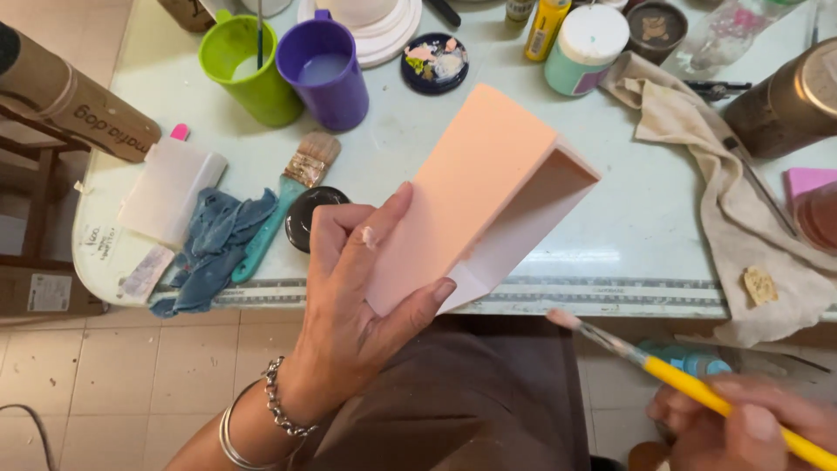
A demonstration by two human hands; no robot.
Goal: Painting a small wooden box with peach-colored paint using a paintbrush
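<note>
Peach-painted folded box piece (484, 187) is pinched at its lower corner by the left hand (357, 288); judged light, stiff, wet-paint smudge risk. Yellow-handled brush (689, 384) is gripped by the right hand (741, 432).

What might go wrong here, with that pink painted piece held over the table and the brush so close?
The left hand grips the pink folded piece by its painted face; if the paint is wet, fingers may smudge it. The brush in the right hand carries pink paint at its tip and hangs off the table edge, so it may drip on the dark lap. The purple cup of liquid stands close by and might get knocked.
</note>
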